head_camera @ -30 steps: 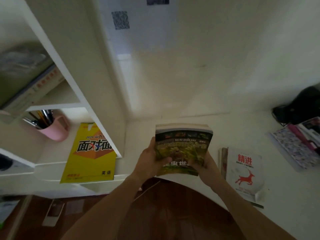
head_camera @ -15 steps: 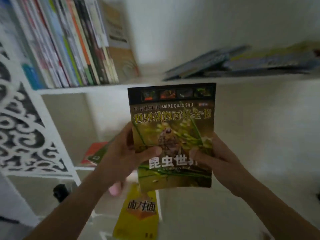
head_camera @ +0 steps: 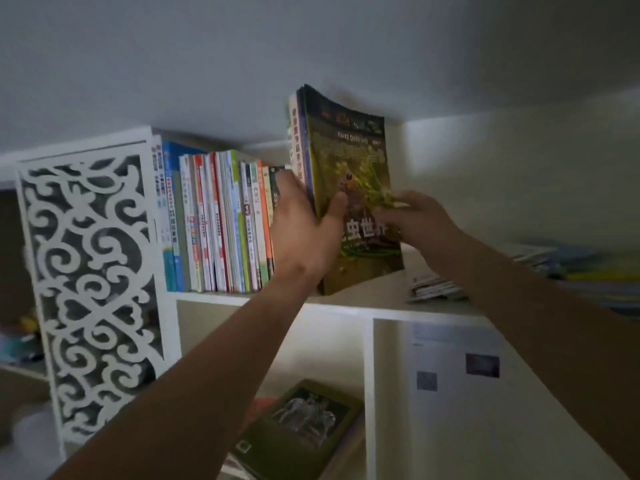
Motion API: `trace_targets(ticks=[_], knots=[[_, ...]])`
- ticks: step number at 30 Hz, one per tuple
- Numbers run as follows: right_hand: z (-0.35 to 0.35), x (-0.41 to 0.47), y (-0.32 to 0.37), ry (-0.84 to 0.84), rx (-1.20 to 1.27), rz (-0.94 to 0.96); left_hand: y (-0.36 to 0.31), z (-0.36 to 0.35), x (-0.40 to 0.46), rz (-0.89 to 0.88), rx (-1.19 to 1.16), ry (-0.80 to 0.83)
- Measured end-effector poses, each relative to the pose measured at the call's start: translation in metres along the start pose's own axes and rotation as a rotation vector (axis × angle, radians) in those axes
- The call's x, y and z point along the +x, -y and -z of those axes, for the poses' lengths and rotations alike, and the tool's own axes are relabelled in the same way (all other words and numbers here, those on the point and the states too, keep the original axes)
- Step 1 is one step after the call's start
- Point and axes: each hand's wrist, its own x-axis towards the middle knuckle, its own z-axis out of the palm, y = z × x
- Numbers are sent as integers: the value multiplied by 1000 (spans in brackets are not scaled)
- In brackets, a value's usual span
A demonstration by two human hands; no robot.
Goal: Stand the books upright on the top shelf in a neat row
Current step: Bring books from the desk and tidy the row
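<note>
A small stack of books fronted by a green insect-cover book [head_camera: 349,161] stands nearly upright on the top shelf [head_camera: 349,308], just right of a row of upright books [head_camera: 214,223]. My left hand [head_camera: 304,230] grips the stack's spine side, thumb across the cover. My right hand [head_camera: 415,220] holds the cover's right edge with curled fingers. The stack leans a little to the left at its top. More books [head_camera: 436,289] lie flat on the same shelf to the right.
A white fretwork side panel [head_camera: 90,289] closes the shelf's left end. A green zebra-cover book [head_camera: 304,427] lies in the compartment below. A white divider [head_camera: 369,393] and a sheet with dark squares [head_camera: 457,368] sit lower right. The ceiling is close above.
Both hands carried the stack up from the desk and turned it upright onto the top shelf beside the standing row. The view tilted up from the desk to the shelf.
</note>
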Motion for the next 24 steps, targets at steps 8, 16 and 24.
trace_targets(ticks=[8,16,24], knots=[[-52,60,-35,-8,-203,51,76,-66,13,-297,372,-142],[-52,52,-24,31,-137,123,70,-57,17,-178,682,29],[-79,65,-42,-37,-354,249,106,-34,45,-502,934,-11]])
